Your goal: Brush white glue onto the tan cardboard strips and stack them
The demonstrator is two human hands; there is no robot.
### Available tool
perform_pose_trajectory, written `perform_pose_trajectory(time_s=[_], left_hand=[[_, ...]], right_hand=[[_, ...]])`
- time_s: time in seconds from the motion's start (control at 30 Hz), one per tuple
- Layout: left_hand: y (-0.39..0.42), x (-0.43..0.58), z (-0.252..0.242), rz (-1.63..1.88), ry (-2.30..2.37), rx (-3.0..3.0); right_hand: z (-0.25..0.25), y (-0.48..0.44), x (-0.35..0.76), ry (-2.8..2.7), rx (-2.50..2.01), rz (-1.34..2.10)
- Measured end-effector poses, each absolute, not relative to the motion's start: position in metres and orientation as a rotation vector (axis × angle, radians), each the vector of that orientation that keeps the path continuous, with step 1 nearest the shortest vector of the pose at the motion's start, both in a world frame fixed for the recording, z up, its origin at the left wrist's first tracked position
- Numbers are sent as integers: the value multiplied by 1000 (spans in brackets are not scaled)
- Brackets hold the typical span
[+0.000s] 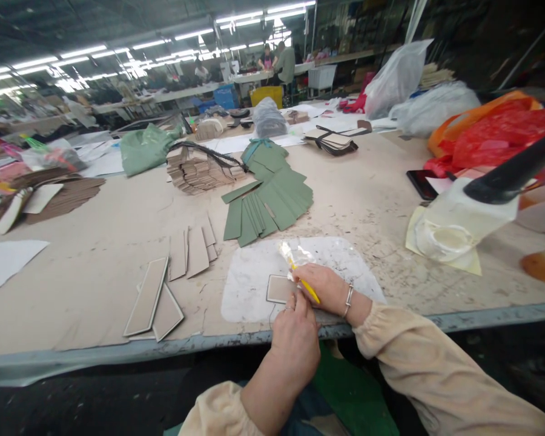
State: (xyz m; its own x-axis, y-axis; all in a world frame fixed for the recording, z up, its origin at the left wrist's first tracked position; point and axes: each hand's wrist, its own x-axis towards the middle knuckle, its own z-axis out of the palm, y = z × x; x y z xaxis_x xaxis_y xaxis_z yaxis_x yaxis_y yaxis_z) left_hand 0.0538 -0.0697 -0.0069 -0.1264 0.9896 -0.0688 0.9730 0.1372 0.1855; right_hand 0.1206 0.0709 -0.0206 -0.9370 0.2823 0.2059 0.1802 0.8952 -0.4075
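Note:
A small beige panel with a dark edge (278,289) lies on a translucent white sheet (240,303) by the front of the table. My left hand (296,330), fingers curled and pressed together, holds the panel down at its near right side. Closed around a yellow-handled glue brush (309,292) is my right hand (324,286), a bracelet at the wrist. The brush's head is coated white and points away from me over the sheet. Part of the panel is hidden under my hands. Left of the sheet, two beige strips with pale borders (148,297) overlap.
Plain beige strips (195,251) lie to the left. Fanned green pieces (272,203) and a beige stack (202,166) sit beyond the sheet. At right stand a white glue-smeared container (463,221), a phone (421,184) and red bags (504,142). People work far back.

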Motion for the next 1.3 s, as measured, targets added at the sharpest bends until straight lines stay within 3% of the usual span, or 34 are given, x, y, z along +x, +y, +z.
perform_pose_trajectory(time_s=[0.6, 0.87, 1.03, 1.3], left_hand=[[-66, 55, 3, 69, 2190, 1916], [-68, 56, -3, 122, 2190, 1959], [-67, 54, -4, 114, 2204, 1973], [-67, 46, -1, 199, 2190, 1964]], right_hand=[[-2, 86, 158, -2974, -303, 554], [-12, 95, 172, -2646, -423, 585], [-9, 81, 152, -2814, -259, 667], [-4, 98, 194, -2890, -396, 606]])
